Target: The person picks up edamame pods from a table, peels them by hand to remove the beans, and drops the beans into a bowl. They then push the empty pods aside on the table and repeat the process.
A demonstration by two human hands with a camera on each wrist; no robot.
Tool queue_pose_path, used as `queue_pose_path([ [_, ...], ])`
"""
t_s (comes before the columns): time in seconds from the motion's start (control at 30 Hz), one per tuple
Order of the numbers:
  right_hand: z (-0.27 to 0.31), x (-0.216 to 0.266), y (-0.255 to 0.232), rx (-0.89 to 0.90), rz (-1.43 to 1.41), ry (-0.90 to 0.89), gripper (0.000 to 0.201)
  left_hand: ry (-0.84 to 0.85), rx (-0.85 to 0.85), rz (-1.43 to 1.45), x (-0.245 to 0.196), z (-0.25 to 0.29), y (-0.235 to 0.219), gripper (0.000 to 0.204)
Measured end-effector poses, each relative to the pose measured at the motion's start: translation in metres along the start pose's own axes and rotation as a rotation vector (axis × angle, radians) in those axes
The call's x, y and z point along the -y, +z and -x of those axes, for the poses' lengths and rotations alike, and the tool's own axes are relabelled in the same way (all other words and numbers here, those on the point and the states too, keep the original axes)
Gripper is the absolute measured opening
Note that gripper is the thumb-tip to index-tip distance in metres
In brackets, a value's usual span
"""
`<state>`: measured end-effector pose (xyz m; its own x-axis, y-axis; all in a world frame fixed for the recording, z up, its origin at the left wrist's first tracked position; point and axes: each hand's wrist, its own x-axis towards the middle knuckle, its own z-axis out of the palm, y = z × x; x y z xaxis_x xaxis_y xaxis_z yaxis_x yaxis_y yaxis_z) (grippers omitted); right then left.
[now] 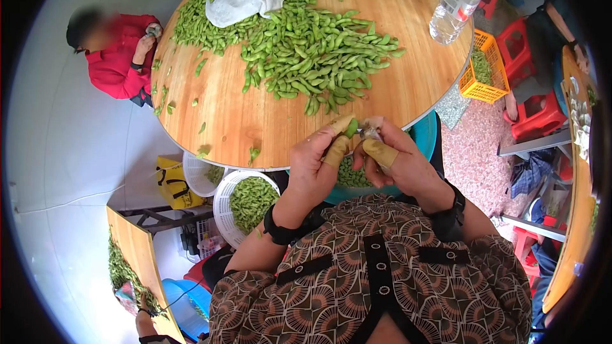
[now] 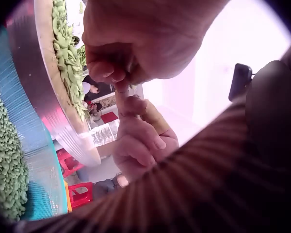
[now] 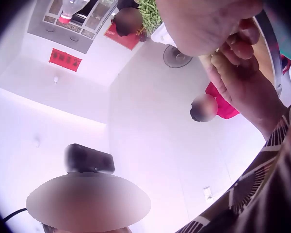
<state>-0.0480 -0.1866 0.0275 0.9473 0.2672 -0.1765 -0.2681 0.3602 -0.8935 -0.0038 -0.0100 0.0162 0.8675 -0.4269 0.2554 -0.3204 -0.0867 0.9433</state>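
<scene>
In the head view, both hands meet at the near edge of the round wooden table (image 1: 223, 127). The left hand (image 1: 309, 159) pinches a green soybean pod (image 1: 351, 127) between thumb and forefinger. Close beside it, the right hand (image 1: 411, 167) has its fingers curled around a small shiny piece (image 1: 368, 134) at the pod's end; its kind I cannot tell. Yellowish coverings wrap the thumbs. Beneath the hands stands a teal basin (image 1: 431, 137), and the left wrist view shows shelled beans (image 2: 5, 155) in it. A large pile of pods (image 1: 319, 54) lies beyond on the tabletop.
A white cloth (image 1: 252, 0) lies on the pile, and a water bottle (image 1: 456, 6) stands at the table's right edge. White baskets (image 1: 223, 207) sit at the lower left. Right of the table are a yellow crate (image 1: 484, 92) and red stools (image 1: 539, 114). Someone in red (image 1: 121, 57) sits at left.
</scene>
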Motion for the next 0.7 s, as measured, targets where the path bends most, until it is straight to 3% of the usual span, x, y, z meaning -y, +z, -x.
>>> queue_pose_path([
  [0.23, -0.001, -0.005, 0.002, 0.001, -0.023, -0.027, 0.030, -0.005, 0.024, -0.125, -0.004, -0.003, -0.003, 0.033],
  [0.53, 0.010, 0.009, 0.007, 0.067, -0.116, 0.052, 0.025, 0.367, 0.099, -0.460, -0.022, 0.005, -0.014, 0.034],
  [0.6, 0.009, 0.012, 0.005, 0.113, -0.291, 0.214, 0.023, -0.153, 0.210, 0.143, -0.022, 0.008, -0.018, 0.032],
  [0.63, 0.006, 0.011, 0.004, 0.113, -0.291, 0.212, 0.023, -0.152, 0.210, 0.142, -0.017, 0.008, -0.020, 0.032],
  [0.7, 0.000, 0.004, 0.001, 0.136, -0.432, 0.290, 0.021, -0.519, 0.228, 0.794, -0.002, 0.007, -0.023, 0.035],
])
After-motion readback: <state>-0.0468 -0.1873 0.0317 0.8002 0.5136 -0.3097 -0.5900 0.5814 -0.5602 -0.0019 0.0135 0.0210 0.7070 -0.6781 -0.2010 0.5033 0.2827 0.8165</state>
